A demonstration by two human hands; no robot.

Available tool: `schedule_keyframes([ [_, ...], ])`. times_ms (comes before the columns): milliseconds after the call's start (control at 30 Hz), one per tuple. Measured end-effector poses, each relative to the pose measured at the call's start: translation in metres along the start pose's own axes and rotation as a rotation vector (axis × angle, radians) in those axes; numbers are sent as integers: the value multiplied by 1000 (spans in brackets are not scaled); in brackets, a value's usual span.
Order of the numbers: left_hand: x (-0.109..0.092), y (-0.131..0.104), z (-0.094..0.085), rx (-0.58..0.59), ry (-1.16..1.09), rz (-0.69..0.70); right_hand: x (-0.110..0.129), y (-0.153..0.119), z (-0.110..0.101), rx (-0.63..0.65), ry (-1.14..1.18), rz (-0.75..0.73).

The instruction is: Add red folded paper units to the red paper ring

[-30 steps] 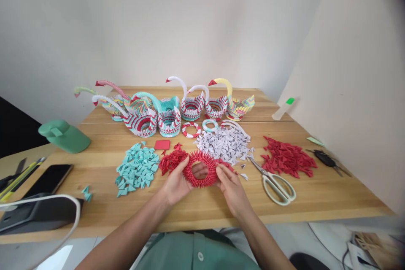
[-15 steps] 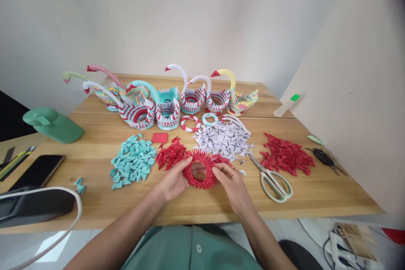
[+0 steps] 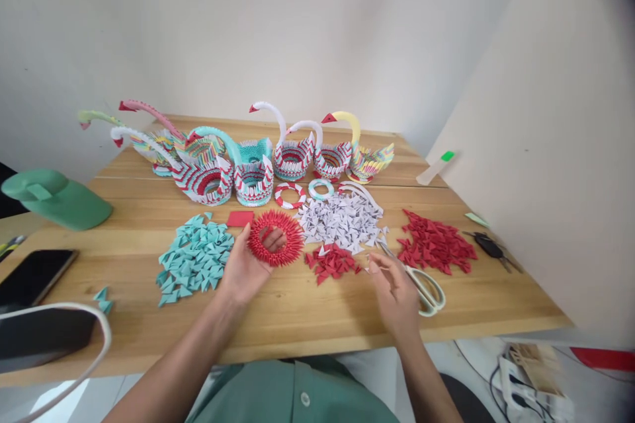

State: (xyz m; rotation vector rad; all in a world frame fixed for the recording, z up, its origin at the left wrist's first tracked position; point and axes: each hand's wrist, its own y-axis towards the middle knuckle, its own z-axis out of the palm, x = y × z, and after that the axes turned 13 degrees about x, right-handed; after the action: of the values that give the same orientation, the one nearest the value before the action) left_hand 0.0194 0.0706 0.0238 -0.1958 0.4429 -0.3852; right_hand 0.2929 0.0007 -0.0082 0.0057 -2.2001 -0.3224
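Note:
My left hand [image 3: 248, 271] holds a spiky ring of red folded paper pieces [image 3: 258, 256], tilted, with fingers showing through its opening. Away to the right, my right hand [image 3: 397, 294] has its thumb and fingertips pinched together at a small white folded paper piece [image 3: 367, 269], low over the table. Beside that hand lie a small pile of red paper triangles [image 3: 331, 263] and a large pile of white ones [image 3: 342, 221]. Scissors [image 3: 430, 291] with pale handles rest partly behind the right hand. Turquoise paper triangles [image 3: 193, 258] are heaped left of my left hand.
Several paper swans [image 3: 203, 178] stand at the back. A red-and-white ring [image 3: 290, 196] and a turquoise-and-white ring [image 3: 321, 190] lie before them. To the right are more red triangles [image 3: 436, 241] and keys [image 3: 489, 244]; leftward, a phone [image 3: 34, 275] and green bottle [image 3: 57, 198].
The red ring has moved left and up in my left hand, uncovering the small red pile. My right hand has let go of the ring and moved right, to the loose white pieces.

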Motion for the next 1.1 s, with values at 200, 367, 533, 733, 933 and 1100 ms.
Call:
schedule_keyframes([
  [200,-4,1,-1,-98,-34,97,2,4,26,231,-351,-353],
  [367,-4,3,-1,-121,-27,107,8,28,37,272,-419,-392],
  [533,-6,3,-2,-121,-35,104,6,46,41,337,-422,-444],
  [733,-6,3,-4,-121,-41,77,4,58,38,306,-373,-448],
  [933,-7,2,-1,-131,-41,74,5,77,24,126,-341,-407],
  [1100,-7,1,0,-124,-47,80,21,48,41,254,-359,-517],
])
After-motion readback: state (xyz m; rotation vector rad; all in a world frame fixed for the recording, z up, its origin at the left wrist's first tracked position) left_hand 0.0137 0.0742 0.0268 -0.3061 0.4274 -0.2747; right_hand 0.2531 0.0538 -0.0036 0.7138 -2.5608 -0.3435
